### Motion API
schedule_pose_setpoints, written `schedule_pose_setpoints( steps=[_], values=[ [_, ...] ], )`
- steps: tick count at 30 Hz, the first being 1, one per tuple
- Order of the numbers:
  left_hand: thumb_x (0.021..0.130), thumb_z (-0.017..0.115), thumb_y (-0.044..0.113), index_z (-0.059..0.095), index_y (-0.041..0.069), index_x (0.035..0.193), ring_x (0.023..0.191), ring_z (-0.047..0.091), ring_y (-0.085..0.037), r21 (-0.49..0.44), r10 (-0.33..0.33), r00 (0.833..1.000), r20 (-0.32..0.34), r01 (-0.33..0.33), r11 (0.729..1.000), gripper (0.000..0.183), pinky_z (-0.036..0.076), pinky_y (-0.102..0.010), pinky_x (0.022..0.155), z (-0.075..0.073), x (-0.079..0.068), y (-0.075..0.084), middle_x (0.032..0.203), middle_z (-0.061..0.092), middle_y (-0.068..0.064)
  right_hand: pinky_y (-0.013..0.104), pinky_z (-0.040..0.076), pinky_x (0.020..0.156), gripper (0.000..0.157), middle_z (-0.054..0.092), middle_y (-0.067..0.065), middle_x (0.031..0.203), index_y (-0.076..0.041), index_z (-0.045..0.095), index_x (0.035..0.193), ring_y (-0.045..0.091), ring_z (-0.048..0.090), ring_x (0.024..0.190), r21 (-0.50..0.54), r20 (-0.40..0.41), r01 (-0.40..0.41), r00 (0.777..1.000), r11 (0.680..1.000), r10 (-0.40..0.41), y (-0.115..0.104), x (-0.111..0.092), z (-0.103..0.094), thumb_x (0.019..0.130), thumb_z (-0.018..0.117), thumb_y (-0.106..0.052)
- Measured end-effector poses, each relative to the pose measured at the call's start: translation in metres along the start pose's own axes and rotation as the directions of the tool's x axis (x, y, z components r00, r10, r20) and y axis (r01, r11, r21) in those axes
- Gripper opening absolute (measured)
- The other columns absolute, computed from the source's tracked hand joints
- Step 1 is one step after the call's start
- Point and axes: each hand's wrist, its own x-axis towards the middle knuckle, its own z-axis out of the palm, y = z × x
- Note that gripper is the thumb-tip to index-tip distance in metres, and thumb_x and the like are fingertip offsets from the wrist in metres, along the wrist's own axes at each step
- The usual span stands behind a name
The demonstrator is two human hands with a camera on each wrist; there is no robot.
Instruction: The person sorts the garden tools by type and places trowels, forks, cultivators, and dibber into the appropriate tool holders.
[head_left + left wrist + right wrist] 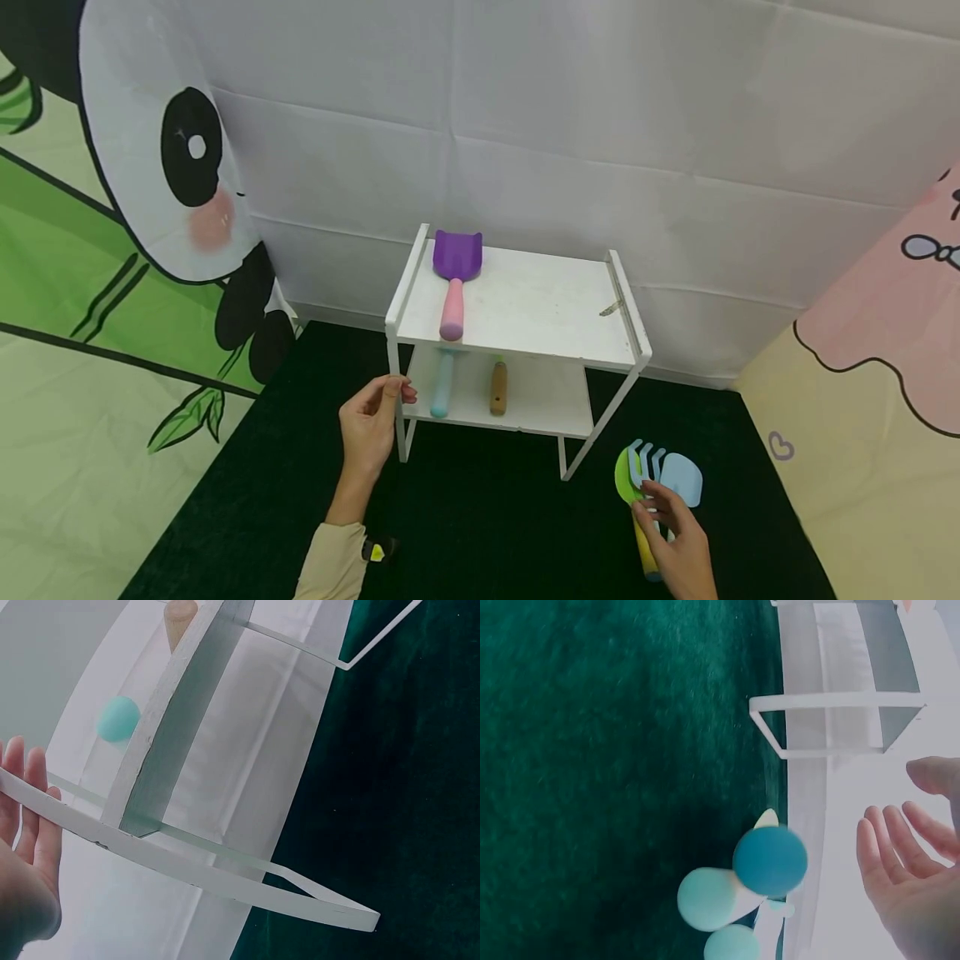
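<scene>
A white two-tier shelf rack [525,292] stands on dark green cloth. My left hand [371,421] holds its front left post, fingers passing behind the post [97,840] in the left wrist view. My right hand [675,542] hovers over a toy garden fork [641,467], a light blue shovel [682,479] and a lime-green spade with a yellow handle [643,542]. Its fingers are loosely bent, thumb apart, and nothing is between them in the right wrist view. There the tools' rounded handle ends, one dark blue [770,861], face the camera.
A purple scoop with a pink handle [452,308] lies on the top tier. A light blue handle [442,387] and a wooden handle [498,387] show on the lower tier; their far ends are hidden. Printed cloth walls [525,183] surround the green floor.
</scene>
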Motion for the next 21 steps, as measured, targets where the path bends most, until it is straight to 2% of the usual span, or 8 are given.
schedule_pose_setpoints(
  steps=[6,12,18,21],
  values=[
    [0.107,0.056,0.008,0.071,-0.005,0.100,0.082,0.071,-0.011,0.012,-0.002,1.000,0.011,0.002,1.000,0.021,0.056,-0.023,0.087,-0.001,0.000,0.000,0.090,0.074,-0.016,0.017,0.051,0.090,0.041,0.060,0.013,0.133,-0.006,0.054,0.140,0.004,0.059,0.106,-0.013,-0.004,-0.024,1.000,1.000,0.024,0.009,-0.001,-0.007,0.105,0.062,-0.026],
    [0.106,0.056,0.007,0.072,-0.004,0.101,0.082,0.071,-0.012,0.004,-0.002,1.000,0.003,0.002,1.000,0.020,0.056,-0.023,0.087,-0.001,0.000,0.000,0.091,0.074,-0.014,0.019,0.052,0.090,0.042,0.060,0.013,0.133,-0.006,0.054,0.140,0.002,0.058,0.106,-0.002,-0.020,-0.063,0.998,0.998,0.063,0.017,-0.002,-0.013,0.105,0.063,-0.026],
    [0.106,0.056,0.007,0.073,-0.002,0.100,0.082,0.071,-0.013,-0.001,0.001,1.000,-0.002,-0.001,1.000,0.020,0.056,-0.023,0.087,-0.001,0.000,0.001,0.090,0.075,-0.013,0.018,0.051,0.090,0.045,0.057,0.016,0.139,-0.005,0.049,0.144,0.024,0.060,0.118,-0.030,0.001,-0.160,0.987,0.987,0.160,0.024,-0.003,-0.021,0.106,0.060,-0.026],
    [0.106,0.056,0.007,0.073,-0.002,0.100,0.082,0.071,-0.013,0.002,0.004,1.000,0.000,-0.004,1.000,0.020,0.056,-0.022,0.087,-0.001,-0.001,0.001,0.091,0.075,-0.014,0.022,0.051,0.090,0.045,0.056,0.020,0.138,-0.003,0.049,0.144,0.032,0.059,0.120,-0.050,0.005,-0.190,0.982,0.980,0.191,0.029,-0.003,-0.023,0.105,0.060,-0.025]
  ],
)
